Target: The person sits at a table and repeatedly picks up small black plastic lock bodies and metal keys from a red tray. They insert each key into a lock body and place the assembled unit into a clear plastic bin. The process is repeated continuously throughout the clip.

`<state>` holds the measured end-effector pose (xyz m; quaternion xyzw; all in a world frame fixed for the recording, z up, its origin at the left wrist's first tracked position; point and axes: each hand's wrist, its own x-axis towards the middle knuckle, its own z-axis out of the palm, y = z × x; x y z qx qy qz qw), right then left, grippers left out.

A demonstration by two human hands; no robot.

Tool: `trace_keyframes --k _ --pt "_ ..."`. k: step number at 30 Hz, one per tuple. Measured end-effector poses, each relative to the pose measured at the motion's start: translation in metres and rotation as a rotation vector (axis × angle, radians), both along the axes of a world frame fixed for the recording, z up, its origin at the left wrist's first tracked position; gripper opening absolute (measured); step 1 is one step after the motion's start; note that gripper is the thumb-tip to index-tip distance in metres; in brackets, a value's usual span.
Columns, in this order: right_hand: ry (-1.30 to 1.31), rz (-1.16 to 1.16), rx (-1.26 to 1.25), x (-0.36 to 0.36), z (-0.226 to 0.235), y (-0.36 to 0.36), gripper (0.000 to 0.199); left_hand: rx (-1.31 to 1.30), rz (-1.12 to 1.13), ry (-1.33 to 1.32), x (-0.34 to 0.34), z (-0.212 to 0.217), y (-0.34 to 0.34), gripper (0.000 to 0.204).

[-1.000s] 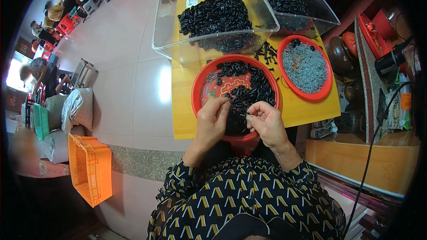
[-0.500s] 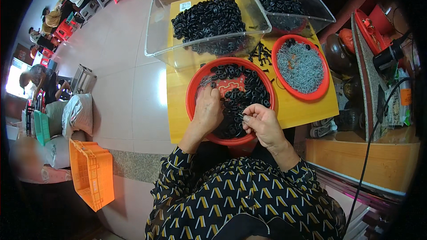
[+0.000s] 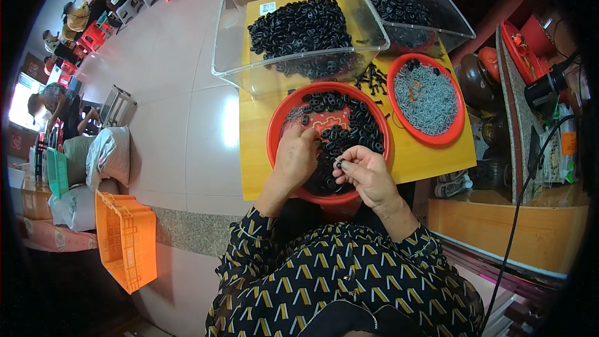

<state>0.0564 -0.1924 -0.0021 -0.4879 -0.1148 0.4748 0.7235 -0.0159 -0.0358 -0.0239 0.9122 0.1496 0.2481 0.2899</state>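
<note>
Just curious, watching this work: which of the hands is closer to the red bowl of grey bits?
The right hand. It is over the near red bowl's right side, toward the grey-filled bowl. The left hand is over that near bowl's left part, farther off.

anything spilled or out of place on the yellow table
Yes: a small scatter of black parts lies loose on the yellow table, between the clear bin and the bowl of grey pieces, outside any container.

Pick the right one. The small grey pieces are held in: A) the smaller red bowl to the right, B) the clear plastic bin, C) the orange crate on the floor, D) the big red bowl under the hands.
A: the small grey pieces fill the smaller red bowl on the right of the yellow table; the clear bin holds black pieces.
</note>
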Motion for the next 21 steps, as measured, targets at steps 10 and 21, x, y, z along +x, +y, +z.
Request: trace_keyframes --k 10,21 --pt "0.009 -0.004 -0.017 0.001 -0.001 -0.002 0.01 0.04 -0.046 -0.012 -0.001 -0.001 -0.005 0.014" --pt "-0.003 -0.003 -0.01 -0.004 0.006 0.004 0.01 -1.223 -0.021 -0.169 -0.036 0.024 -0.03 0.016"
